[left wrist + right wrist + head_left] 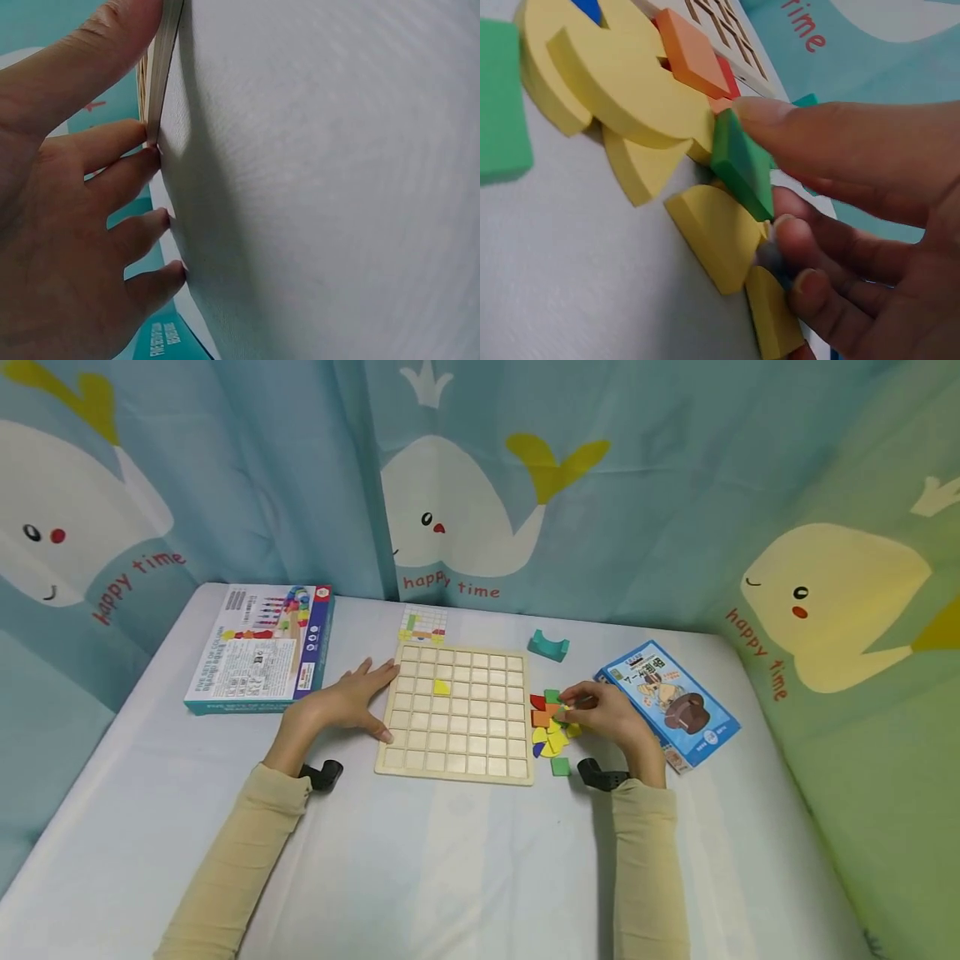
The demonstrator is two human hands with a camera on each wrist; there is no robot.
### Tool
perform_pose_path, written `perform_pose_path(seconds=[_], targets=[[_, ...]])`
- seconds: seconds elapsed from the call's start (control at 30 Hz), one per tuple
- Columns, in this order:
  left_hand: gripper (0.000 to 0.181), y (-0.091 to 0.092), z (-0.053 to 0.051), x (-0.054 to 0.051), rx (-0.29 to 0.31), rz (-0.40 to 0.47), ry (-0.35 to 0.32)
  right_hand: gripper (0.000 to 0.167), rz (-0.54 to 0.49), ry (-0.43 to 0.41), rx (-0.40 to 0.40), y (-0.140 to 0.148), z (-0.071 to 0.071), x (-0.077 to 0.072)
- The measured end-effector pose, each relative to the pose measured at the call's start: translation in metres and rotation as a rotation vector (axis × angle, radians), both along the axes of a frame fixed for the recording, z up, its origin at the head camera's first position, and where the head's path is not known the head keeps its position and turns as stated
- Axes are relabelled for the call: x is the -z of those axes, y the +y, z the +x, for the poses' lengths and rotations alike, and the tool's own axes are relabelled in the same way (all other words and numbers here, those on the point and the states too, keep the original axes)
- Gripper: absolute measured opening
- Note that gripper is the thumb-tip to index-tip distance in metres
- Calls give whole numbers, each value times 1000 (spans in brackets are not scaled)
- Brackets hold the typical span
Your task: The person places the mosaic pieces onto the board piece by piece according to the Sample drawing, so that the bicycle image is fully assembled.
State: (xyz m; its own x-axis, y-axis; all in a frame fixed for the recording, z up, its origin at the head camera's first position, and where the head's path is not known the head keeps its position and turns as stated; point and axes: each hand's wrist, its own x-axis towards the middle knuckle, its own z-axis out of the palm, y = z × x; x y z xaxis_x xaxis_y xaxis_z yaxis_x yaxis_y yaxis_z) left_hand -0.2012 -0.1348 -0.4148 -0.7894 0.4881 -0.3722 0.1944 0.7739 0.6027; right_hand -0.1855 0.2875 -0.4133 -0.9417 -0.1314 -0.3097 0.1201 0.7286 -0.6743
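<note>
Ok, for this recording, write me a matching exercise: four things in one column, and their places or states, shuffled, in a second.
Things:
1. left hand
2. right hand
3. lone yellow piece
4. teal block

Places or states:
A. in a cell of the grid board
B. touching the grid board's left edge
C. just off the grid board's far right corner
D. pinching a green piece

Right pairs: 1-B, 2-D, 3-A, 4-C
</note>
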Motion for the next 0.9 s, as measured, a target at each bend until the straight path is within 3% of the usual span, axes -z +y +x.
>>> perform_pose_path(seconds=[0.47, 0.9], targets=[[114, -3, 0, 0, -14, 7, -8, 28, 72, -8, -18, -2, -3, 0], [113, -1, 0, 2, -2, -14, -2, 20, 22, 4, -13, 2, 4, -4]])
